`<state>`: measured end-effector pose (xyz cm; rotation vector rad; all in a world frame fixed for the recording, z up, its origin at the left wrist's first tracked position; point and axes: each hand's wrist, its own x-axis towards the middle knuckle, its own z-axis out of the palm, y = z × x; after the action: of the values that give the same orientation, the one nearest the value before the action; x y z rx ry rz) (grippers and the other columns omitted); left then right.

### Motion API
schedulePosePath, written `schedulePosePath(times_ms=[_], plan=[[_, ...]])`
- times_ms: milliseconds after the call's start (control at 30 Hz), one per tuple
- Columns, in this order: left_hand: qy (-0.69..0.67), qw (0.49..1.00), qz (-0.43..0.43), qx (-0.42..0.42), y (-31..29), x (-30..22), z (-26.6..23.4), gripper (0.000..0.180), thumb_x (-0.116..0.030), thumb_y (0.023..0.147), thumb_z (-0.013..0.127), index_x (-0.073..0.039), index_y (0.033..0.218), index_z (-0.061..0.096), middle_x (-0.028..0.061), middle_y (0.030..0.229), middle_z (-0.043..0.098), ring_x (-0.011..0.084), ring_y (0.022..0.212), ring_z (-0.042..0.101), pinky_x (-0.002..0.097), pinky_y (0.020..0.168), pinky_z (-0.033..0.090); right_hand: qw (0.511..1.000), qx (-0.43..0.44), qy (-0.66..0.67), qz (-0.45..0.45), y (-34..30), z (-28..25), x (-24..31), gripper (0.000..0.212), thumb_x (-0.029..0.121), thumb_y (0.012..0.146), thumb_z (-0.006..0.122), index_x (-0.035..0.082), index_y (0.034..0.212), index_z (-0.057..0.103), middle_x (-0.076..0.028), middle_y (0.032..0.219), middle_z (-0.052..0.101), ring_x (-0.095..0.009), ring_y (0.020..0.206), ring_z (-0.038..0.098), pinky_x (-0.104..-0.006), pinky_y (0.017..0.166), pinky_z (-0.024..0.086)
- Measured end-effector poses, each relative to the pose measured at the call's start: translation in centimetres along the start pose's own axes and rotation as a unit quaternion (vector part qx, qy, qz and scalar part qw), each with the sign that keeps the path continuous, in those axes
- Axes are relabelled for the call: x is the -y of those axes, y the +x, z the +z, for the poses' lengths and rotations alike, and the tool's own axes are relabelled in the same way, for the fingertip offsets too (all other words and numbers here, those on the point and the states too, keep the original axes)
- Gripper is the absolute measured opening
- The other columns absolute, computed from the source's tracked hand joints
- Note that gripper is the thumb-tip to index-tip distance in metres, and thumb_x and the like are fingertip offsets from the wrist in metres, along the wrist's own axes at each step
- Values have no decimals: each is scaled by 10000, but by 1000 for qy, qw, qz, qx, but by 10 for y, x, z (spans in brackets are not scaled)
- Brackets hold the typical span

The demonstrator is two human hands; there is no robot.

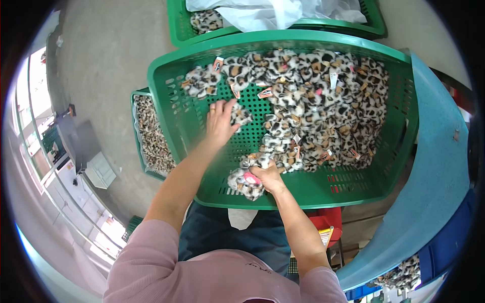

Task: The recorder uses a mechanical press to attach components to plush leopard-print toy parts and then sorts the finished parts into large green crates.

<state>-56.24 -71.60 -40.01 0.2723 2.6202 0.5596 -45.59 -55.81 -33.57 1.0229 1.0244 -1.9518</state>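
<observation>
Spotted furry plush pieces [323, 106] in black, brown and white, several with orange or white tags, fill the right and far parts of a large green perforated basket [227, 199]. My right hand [270, 178], at the basket's near side, is closed on a spotted plush piece [245, 188] with a pink patch. Over the left part of the basket, my left hand [220, 121] has its fingers stretched and thumb apart. Against its thumb side lies a small spotted plush piece [241, 115] on the basket floor. Another plush piece [201, 82] lies at the far left corner.
Beyond the far rim stands another green basket [177, 25] with white plastic sheeting [262, 14] over plush. A smaller green crate [136, 116] of spotted plush sits at the left. A curved blue panel [429, 166] borders the right side. Something red [328, 217] is below the near rim.
</observation>
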Motion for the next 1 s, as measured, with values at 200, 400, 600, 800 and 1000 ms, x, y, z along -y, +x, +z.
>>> schedulePosePath(times_ms=[200, 400, 600, 800, 1000], plan=[[-141, 984, -101, -30, 4, 15, -1, 507, 88, 627, 560, -81, 1095, 461, 197, 976, 533, 394, 769, 580, 445, 720, 473, 999, 12, -44, 9, 4, 0, -10, 234, -54, 720, 553, 9, 942, 588, -14, 848, 620, -87, 737, 569, -233, 673, 481], [-45, 974, -146, -170, 35, 40, -30, 493, 70, 648, 539, -51, 1120, 470, 176, 1084, 442, 384, 924, 533, 433, 802, 450, 999, -7, -45, 28, 2, -2, -10, 239, -39, 724, 564, 5, 958, 584, -20, 848, 621, -87, 734, 572, -238, 670, 482], [-135, 969, -127, -162, 63, 46, -29, 476, 13, 654, 545, -24, 1124, 477, 180, 1111, 491, 354, 1025, 496, 382, 895, 400, 999, -25, -13, 35, 6, 5, -3, 294, -52, 728, 551, 0, 1016, 562, -80, 924, 634, -132, 789, 604, -262, 729, 504], [-154, 971, -181, -39, 9, 27, -27, 349, 15, 629, 529, -53, 970, 559, 192, 835, 613, 361, 815, 588, 400, 781, 454, 989, -111, 62, -71, 67, 9, 29, 315, -3, 767, 561, 3, 1082, 549, -80, 941, 626, -143, 816, 602, -255, 708, 488], [-74, 979, -176, 69, -9, 27, -29, 302, -3, 644, 550, -77, 933, 598, 179, 872, 621, 355, 832, 586, 407, 773, 463, 952, -104, -100, -271, 140, 13, 56, 546, 165, 704, 726, 34, 1165, 464, -101, 975, 610, -152, 881, 565, -272, 793, 451]])
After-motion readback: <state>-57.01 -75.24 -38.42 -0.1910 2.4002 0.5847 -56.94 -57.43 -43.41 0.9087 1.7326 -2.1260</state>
